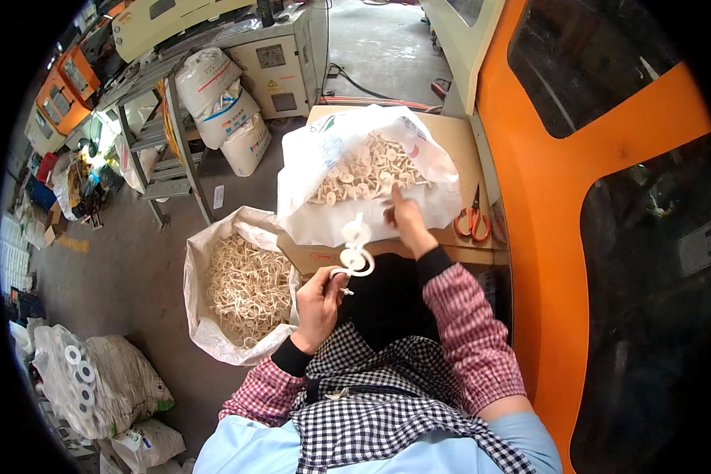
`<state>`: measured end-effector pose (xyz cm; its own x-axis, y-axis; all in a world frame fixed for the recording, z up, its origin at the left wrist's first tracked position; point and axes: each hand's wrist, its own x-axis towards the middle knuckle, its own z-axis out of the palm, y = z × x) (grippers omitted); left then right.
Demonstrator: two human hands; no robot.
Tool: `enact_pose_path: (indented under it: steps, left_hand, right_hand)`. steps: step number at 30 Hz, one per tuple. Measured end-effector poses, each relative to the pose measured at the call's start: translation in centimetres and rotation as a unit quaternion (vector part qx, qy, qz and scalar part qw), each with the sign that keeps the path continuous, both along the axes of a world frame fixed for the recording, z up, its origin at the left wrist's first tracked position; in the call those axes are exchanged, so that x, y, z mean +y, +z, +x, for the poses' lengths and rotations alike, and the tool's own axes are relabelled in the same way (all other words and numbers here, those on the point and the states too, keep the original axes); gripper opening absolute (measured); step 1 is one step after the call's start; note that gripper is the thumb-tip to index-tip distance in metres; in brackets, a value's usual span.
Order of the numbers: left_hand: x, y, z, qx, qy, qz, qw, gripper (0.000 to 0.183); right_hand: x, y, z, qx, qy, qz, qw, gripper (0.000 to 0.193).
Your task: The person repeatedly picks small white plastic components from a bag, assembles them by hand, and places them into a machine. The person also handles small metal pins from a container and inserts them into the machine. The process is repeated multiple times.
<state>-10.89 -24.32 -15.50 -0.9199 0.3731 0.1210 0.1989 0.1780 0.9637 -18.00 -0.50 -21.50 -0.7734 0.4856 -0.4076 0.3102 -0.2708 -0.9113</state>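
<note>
My left hand (pixel 317 310) is closed on a white plastic moulding (pixel 355 259), pinching its curved runner; round discs stick out from it, away from me. My right hand (pixel 409 217) is at the near edge of a white bag (pixel 304 217), index finger stretched out and the other fingers partly curled, with nothing visible in it. Inside the bag lies a heap of cream disc-headed plastic pieces (pixel 371 170). Beside my left hand, an open white sack (pixel 201 316) holds a tangle of thin cream plastic runners (pixel 249 288).
Orange-handled scissors (pixel 472 224) lie on the cardboard (pixel 458 150) right of the bag. An orange machine (pixel 557 189) stands close on my right. Farther left are a metal step stand (pixel 166 170) and stacked full sacks (pixel 223 110); more sacks (pixel 126 379) sit at lower left.
</note>
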Motion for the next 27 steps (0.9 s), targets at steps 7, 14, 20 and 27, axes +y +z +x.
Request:
enact_pose_path:
  steps: [7, 14, 20, 27]
  left_hand:
    - [-1.4, -0.7, -1.9, 0.036, -0.03, -0.012, 0.999, 0.011]
    - [-1.3, -1.1, -1.4, 0.055, -0.053, -0.036, 0.996, 0.009]
    - [-2.2, -2.5, -1.8, 0.131, -0.031, -0.071, 0.988, 0.014]
    - [-2.3, -2.3, 2.0, -0.287, -0.058, 0.101, 0.951, 0.03]
  right_hand:
    - [-2.7, 7.0, 3.8, 0.29, 0.242, 0.038, 0.925, 0.04]
    - [-3.8, 8.5, 8.7, 0.239, 0.301, 0.187, 0.904, 0.026]
    - [-4.6, 5.9, 10.2, 0.233, 0.222, 0.251, 0.913, 0.02]
    - [-10.3, 6.1, 12.1, 0.299, 0.111, 0.414, 0.853, 0.02]
